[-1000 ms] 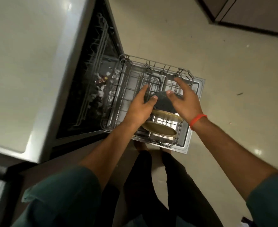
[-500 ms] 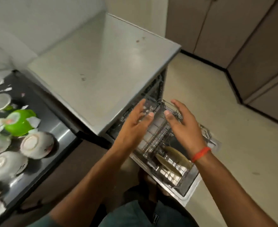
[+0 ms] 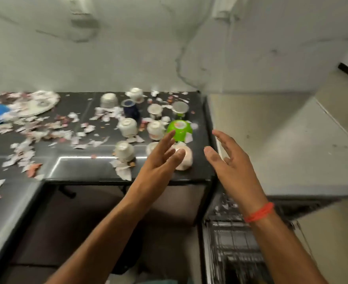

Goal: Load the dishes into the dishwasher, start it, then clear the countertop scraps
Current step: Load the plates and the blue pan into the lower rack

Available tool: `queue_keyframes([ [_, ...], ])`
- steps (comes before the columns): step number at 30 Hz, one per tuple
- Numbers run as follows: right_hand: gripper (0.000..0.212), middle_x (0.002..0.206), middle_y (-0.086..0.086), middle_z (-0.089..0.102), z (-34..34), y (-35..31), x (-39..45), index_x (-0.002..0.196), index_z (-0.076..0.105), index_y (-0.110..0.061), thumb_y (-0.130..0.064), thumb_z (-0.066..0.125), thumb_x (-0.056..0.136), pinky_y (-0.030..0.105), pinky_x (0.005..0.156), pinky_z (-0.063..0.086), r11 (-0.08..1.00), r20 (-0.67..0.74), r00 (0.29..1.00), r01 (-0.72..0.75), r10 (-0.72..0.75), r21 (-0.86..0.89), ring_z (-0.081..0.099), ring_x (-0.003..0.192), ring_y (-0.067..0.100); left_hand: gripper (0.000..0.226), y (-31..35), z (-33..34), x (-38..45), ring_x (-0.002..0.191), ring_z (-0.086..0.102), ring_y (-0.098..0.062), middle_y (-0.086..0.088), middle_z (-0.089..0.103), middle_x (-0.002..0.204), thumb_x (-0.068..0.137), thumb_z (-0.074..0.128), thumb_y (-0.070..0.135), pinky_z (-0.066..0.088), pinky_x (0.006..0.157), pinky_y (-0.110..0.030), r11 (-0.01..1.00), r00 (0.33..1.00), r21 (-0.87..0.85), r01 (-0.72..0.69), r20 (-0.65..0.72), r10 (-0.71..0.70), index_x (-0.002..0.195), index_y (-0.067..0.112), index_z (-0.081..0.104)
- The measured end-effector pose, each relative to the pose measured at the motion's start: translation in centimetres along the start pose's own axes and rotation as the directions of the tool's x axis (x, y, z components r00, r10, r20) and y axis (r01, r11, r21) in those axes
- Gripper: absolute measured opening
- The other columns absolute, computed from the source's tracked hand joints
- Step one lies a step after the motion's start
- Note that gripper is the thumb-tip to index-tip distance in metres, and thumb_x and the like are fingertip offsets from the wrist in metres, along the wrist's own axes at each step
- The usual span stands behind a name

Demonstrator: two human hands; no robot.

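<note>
Above the worktop (image 3: pixel 99 171) edge now, no longer down at the dishwasher rack (image 3: pixel 232 238). Left hand (image 3: pixel 158 160) and right hand (image 3: pixel 230 162) both spread, fingers holding nothing. Just beyond: pale upturned bowl (image 3: pixel 182 158), green bowl (image 3: pixel 179 129). Next pickup likely; scraps (image 3: pixel 35 132) far left.

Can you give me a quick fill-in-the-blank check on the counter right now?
1. The bright ____ plastic bowl sits upside down on the dark stone countertop.
2. The left hand and right hand hold ____.
3. A thin red band circles the ____ wrist.
4. Torn ____ scraps litter the counter.

Missing: green; nothing; right; paper
</note>
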State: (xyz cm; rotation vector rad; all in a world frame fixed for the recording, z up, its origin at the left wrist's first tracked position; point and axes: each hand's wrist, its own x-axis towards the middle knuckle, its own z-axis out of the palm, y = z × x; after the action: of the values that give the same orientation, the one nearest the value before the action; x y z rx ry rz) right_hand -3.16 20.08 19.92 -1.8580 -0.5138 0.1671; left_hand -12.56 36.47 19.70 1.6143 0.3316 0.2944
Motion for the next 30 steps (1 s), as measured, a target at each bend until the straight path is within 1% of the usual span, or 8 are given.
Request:
queue_keyframes([
  [2, 0.048, 0.142, -0.027, 0.051, 4.2, -1.4, 1.9, 0.141, 0.052, -0.040, -0.043, 0.065, 0.095, 0.027, 0.114, 0.038, 0.999, 0.087, 0.995, 0.044, -0.046, 0.030, 0.044, 0.128, -0.016, 0.058, 0.2, -4.2, 0.0, 0.133, 0.047, 0.010, 0.018, 0.048, 0.150, 0.101, 0.061, 0.033, 0.045, 0.110, -0.021, 1.000, 0.996, 0.003, 0.004, -0.089, -0.004, 0.154, 0.041, 0.038],
  [6, 0.060, 0.141, -0.024, 0.054, 12.7, -3.9, 4.7, 0.139, 0.053, -0.041, -0.061, 0.062, 0.084, 0.041, 0.112, 0.043, 0.993, 0.202, 0.972, 0.115, -0.120, 0.036, 0.047, 0.132, -0.004, 0.058, -0.1, -12.3, 0.0, 0.132, 0.046, 0.013, 0.025, 0.048, 0.146, 0.100, 0.059, 0.041, 0.048, 0.102, -0.016, 1.000, 0.974, 0.008, 0.011, -0.226, -0.009, 0.152, 0.050, 0.037],
  [11, 0.055, 0.142, -0.024, 0.053, 21.9, -6.4, 6.7, 0.136, 0.051, -0.048, -0.060, 0.063, 0.084, 0.044, 0.111, 0.044, 0.989, 0.376, 0.915, 0.127, -0.144, 0.070, 0.048, 0.133, -0.001, 0.062, -1.4, -20.5, -0.5, 0.138, 0.046, 0.004, 0.016, 0.044, 0.156, 0.094, 0.064, 0.055, 0.041, 0.117, -0.038, 0.998, 0.914, -0.037, 0.055, -0.401, -0.065, 0.151, 0.052, 0.038],
  [18, 0.051, 0.140, -0.028, 0.052, 30.5, -8.9, 8.4, 0.136, 0.052, -0.049, -0.052, 0.068, 0.087, 0.039, 0.110, 0.045, 0.986, 0.583, 0.795, 0.124, -0.167, 0.113, 0.043, 0.134, -0.007, 0.048, -4.6, -28.0, -1.0, 0.135, 0.048, 0.006, 0.020, 0.049, 0.150, 0.099, 0.062, 0.044, 0.040, 0.118, -0.040, 0.991, 0.793, -0.094, 0.098, -0.594, -0.135, 0.141, 0.061, 0.046],
  [21, 0.050, 0.140, -0.030, 0.049, 33.3, -9.4, 10.0, 0.139, 0.050, -0.047, -0.045, 0.067, 0.092, 0.025, 0.106, 0.041, 0.987, 0.662, 0.732, 0.138, -0.161, 0.087, 0.041, 0.130, -0.013, 0.057, -6.5, -30.5, -0.2, 0.133, 0.049, 0.006, 0.017, 0.049, 0.150, 0.095, 0.064, 0.053, 0.040, 0.118, -0.041, 0.985, 0.745, -0.109, 0.131, -0.645, -0.170, 0.147, 0.056, 0.042],
  [23, 0.049, 0.132, -0.037, 0.047, 34.7, -9.7, 11.2, 0.138, 0.050, -0.047, -0.041, 0.067, 0.093, 0.021, 0.106, 0.036, 0.985, 0.704, 0.692, 0.158, -0.159, 0.068, 0.038, 0.123, -0.021, 0.058, -7.8, -32.2, 0.8, 0.132, 0.050, 0.004, 0.010, 0.047, 0.154, 0.097, 0.064, 0.049, 0.040, 0.118, -0.041, 0.981, 0.708, -0.110, 0.162, -0.679, -0.193, 0.151, 0.051, 0.040],
  [28, 0.051, 0.138, -0.024, 0.050, 38.6, -10.1, 15.3, 0.141, 0.049, -0.043, -0.040, 0.066, 0.094, 0.028, 0.108, 0.039, 0.979, 0.797, 0.589, 0.205, -0.135, 0.014, 0.044, 0.130, -0.002, 0.059, -11.7, -36.6, 4.3, 0.139, 0.045, -0.007, 0.004, 0.042, 0.158, 0.100, 0.063, 0.040, 0.038, 0.117, -0.036, 0.965, 0.628, -0.100, 0.243, -0.742, -0.235, 0.153, 0.048, 0.037],
  [30, 0.051, 0.136, -0.024, 0.049, 40.4, -9.9, 17.3, 0.143, 0.048, -0.041, -0.039, 0.065, 0.095, 0.029, 0.109, 0.038, 0.971, 0.828, 0.547, 0.237, -0.124, -0.011, 0.044, 0.130, -0.002, 0.061, -13.6, -38.2, 5.6, 0.139, 0.044, -0.009, 0.003, 0.043, 0.158, 0.101, 0.062, 0.039, 0.038, 0.116, -0.035, 0.949, 0.595, -0.061, 0.310, -0.766, -0.243, 0.155, 0.045, 0.035],
])
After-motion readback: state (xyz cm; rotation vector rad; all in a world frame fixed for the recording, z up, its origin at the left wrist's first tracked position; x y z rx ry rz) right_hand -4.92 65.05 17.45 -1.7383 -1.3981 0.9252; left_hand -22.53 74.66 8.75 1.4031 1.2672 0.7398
